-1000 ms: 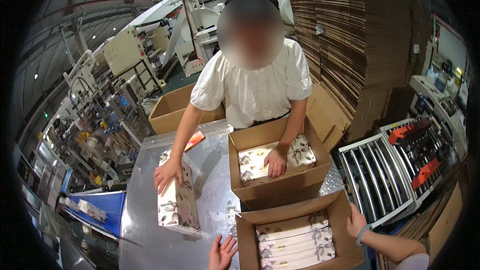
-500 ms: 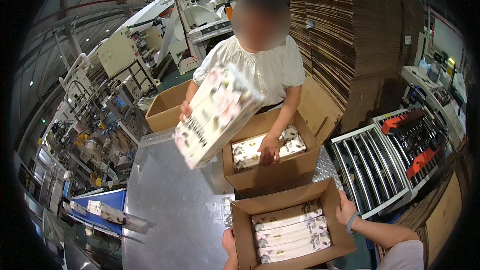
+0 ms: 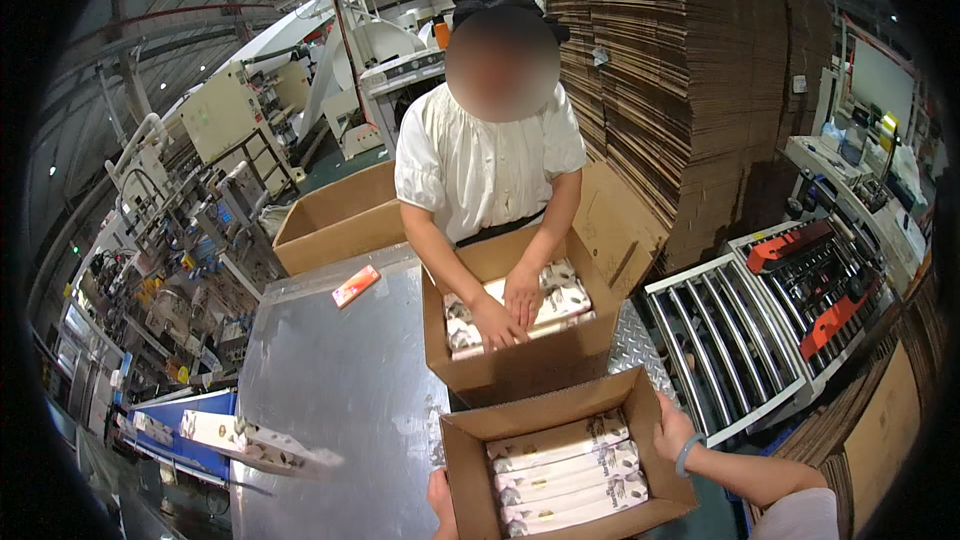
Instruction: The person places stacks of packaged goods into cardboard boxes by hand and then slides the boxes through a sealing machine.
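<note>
An open cardboard box (image 3: 655, 445) stands before me, with several white floral-printed packs (image 3: 572, 492) lying in rows inside. My right hand (image 3: 674, 432), a blue band on its wrist, grips the box's right wall. At the left side, my left hand (image 3: 440, 502) is closed against the box, its fingers partly hidden. Just beyond is a second open cardboard box (image 3: 520, 377), also holding floral packs (image 3: 565, 292). A co-worker in white bends over it, both hands (image 3: 508, 312) pressing on those packs.
A metal table (image 3: 335, 390) spreads to the left, a small orange-red pack (image 3: 356, 286) on it. Floral packs (image 3: 245, 437) come off a blue conveyor (image 3: 170, 460). A roller conveyor (image 3: 725, 330) with red parts is at right. Flattened cartons (image 3: 690, 90) are stacked behind; another open box (image 3: 340, 220) stands far left.
The co-worker has lowered the raised floral pack into the far box and now has both hands there. Packs on the blue conveyor have advanced onto the table. My hands keep their hold.
</note>
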Available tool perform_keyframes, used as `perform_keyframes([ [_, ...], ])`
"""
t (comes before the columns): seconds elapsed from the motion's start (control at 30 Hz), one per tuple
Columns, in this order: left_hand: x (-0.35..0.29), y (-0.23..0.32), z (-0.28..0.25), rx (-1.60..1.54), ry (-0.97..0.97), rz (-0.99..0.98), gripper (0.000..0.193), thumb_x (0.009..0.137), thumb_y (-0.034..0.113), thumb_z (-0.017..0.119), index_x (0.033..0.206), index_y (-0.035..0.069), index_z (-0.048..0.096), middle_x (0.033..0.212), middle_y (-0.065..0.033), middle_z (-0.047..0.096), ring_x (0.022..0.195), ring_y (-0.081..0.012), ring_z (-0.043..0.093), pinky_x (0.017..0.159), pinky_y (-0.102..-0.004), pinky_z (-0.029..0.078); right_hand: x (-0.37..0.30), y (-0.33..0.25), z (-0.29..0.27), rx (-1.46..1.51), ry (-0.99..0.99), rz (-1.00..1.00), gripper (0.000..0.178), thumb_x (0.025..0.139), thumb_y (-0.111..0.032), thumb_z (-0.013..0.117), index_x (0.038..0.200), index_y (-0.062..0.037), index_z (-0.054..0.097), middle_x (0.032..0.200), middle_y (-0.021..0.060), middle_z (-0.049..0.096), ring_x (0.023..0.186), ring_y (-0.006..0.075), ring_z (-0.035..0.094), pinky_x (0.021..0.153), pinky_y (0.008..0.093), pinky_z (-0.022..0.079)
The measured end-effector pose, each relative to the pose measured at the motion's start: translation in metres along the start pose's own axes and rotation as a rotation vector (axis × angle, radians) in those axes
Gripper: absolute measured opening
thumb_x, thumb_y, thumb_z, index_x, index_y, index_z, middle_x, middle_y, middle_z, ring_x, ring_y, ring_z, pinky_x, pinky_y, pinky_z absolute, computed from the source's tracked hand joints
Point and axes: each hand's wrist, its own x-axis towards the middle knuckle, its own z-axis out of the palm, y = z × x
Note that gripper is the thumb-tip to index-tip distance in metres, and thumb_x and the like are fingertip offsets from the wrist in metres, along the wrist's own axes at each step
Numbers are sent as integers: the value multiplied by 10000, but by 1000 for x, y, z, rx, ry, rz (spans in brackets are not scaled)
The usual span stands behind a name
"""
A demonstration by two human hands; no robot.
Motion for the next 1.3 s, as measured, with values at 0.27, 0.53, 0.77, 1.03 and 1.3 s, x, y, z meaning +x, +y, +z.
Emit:
perform_keyframes([
  [0.27,14,4,-21,-62,-126,-228,362,864,196,553,1165,9,475,1081,-187,563,1052,-297,520,888,-399,415,3,-2,-14,151,-25,-1,563,767,6,467,1314,-27,335,934,279,595,868,443,569,766,484,462],
  [0.53,206,-66,-223,257,366,-199,563,813,67,554,1323,-18,328,1251,-209,418,1119,-344,445,936,-402,375,7,1,-11,42,-67,22,577,767,-8,493,1315,-3,315,887,284,591,809,454,563,705,503,451],
  [0.77,257,-228,-304,870,-209,-795,661,868,586,403,1343,126,419,1412,-188,325,1323,-365,238,1035,-547,262,9,3,-13,35,0,-6,550,779,-6,484,1304,18,320,887,298,589,826,463,564,734,501,453],
  [1.03,229,-284,-324,764,74,-1365,801,759,502,521,1447,279,178,1483,-176,168,1302,-448,244,966,-571,278,6,-10,-14,89,19,-19,560,776,40,483,1314,3,330,1010,284,582,923,442,567,784,450,470],
  [1.3,144,-174,-272,662,-136,-533,901,660,271,722,1412,141,244,1382,-259,254,1263,-468,247,1022,-524,258,4,3,-6,33,23,-58,593,766,37,465,1331,-17,293,952,294,587,887,457,558,771,486,459],
])
